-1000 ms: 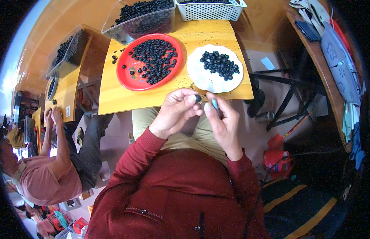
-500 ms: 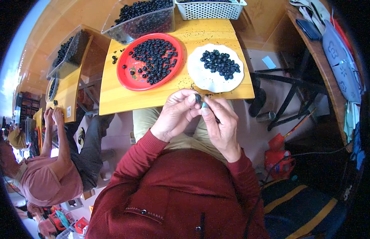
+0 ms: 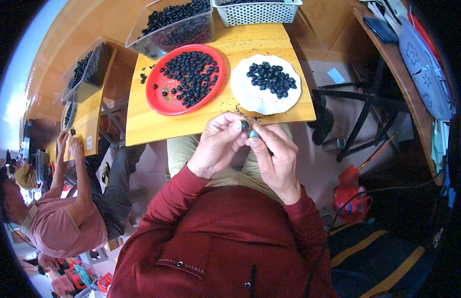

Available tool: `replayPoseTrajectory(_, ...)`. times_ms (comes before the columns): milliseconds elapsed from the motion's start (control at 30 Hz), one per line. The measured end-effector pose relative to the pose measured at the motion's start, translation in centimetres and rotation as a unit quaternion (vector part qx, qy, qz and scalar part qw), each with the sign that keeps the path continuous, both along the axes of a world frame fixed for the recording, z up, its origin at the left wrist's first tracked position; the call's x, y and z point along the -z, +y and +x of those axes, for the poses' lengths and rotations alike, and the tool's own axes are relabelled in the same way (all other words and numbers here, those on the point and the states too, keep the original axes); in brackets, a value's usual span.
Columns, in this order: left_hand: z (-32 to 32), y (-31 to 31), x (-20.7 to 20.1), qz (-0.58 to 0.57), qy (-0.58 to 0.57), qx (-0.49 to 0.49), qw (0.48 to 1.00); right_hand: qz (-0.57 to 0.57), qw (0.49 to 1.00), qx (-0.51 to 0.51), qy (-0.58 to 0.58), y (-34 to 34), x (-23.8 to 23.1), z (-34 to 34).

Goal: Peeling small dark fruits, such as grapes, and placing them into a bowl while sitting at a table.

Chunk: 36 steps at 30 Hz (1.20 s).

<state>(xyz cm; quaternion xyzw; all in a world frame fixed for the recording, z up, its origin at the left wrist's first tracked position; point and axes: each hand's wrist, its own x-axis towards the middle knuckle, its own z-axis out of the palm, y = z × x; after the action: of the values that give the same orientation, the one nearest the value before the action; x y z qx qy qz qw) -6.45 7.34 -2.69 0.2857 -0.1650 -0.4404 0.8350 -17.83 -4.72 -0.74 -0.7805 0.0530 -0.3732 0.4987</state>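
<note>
Above my lap, just off the table's near edge, my left hand (image 3: 221, 141) pinches a small round black bead-like piece (image 3: 245, 127) between thumb and fingertips. My right hand (image 3: 276, 158) meets it fingertip to fingertip, closed around a small teal-ended thing (image 3: 253, 134) whose kind is mostly hidden by the fingers. Beyond my left hand lies a red plate (image 3: 153, 102) with many similar black pieces (image 3: 193, 74), some showing a hole or dimple. Right of it stands a white scalloped plate (image 3: 245, 99) holding a smaller heap of black pieces (image 3: 271, 79).
Dark crumbs litter the yellow wooden table (image 3: 158, 130). At its back stand a clear bin (image 3: 198, 37) of black pieces and a white perforated basket (image 3: 260, 14). Another person (image 3: 71, 213) works at a table on the left. A black metal frame (image 3: 362, 99) stands right.
The view has shifted slightly. My hands stay together, with the black piece and the teal-ended thing still at the fingertips. The other person's hands have moved a little apart.
</note>
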Motion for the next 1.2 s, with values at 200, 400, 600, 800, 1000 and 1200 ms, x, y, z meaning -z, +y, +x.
replayPoseTrajectory(200, -1.3, 0.5, -1.9, -0.056, -0.082, 0.049, 0.994, 0.082, 0.992, 0.089, 0.045, -2.9, 0.8, 0.0)
replayPoseTrajectory(400, -0.7, 0.2, -1.6, -0.028, -0.027, 0.018, 0.999, 0.044, 0.997, 0.056, 0.041, -2.7, 0.5, -0.5)
replayPoseTrajectory(600, 0.1, 1.1, -1.1, 0.018, -0.032, -0.007, 0.999, 0.071, 0.995, 0.050, 0.052, -1.8, 0.9, -0.9)
replayPoseTrajectory(800, 1.6, 2.2, -0.5, 0.062, -0.037, -0.046, 0.996, 0.069, 0.995, 0.042, 0.062, -1.8, 1.5, -1.1)
replayPoseTrajectory(1000, 6.5, 2.6, -0.8, 0.286, -0.326, -0.222, 0.873, 0.068, 0.993, 0.028, 0.092, -1.4, 2.3, -1.6)
replayPoseTrajectory(1200, 12.2, 4.2, -0.2, 0.396, -0.454, -0.288, 0.744, 0.065, 0.992, 0.002, 0.107, -0.5, 2.6, -2.0)
